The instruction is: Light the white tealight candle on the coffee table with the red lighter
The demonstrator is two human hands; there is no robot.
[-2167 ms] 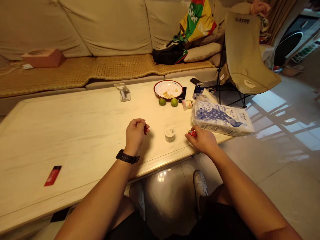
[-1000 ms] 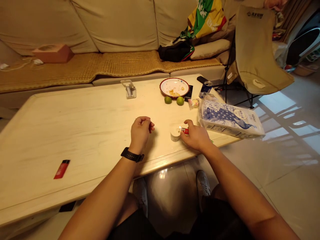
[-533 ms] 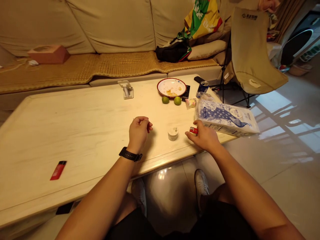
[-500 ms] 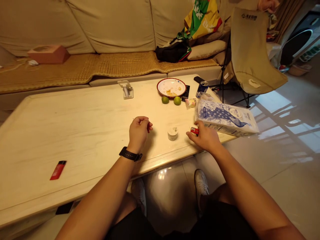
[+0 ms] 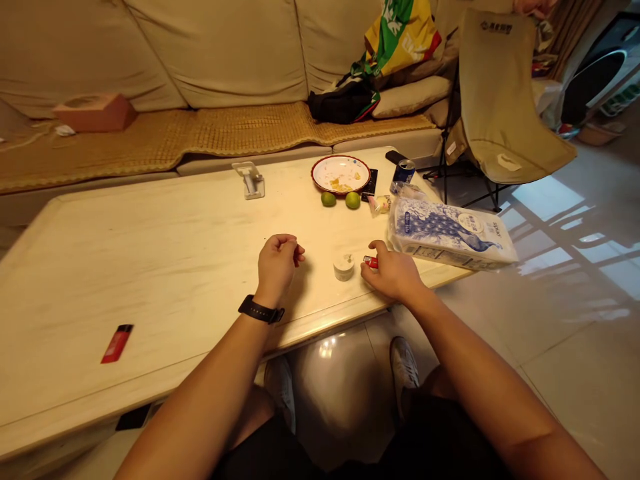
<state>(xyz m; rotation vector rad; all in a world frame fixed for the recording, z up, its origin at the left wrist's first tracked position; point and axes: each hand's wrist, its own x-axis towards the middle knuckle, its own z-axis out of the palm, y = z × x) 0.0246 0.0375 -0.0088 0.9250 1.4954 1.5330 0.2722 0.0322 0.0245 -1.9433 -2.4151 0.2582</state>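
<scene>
Pinching red lighter [image 5: 371,262] in right hand [image 5: 393,275], now closer to small candle [image 5: 343,267] than moments ago, just beside it; left hand [image 5: 277,262] curled shut, apparently empty, hard to tell.

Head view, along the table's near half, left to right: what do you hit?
Loose red lighter → left hand → small white candle → right hand holding a red lighter → peacock-print package
</scene>
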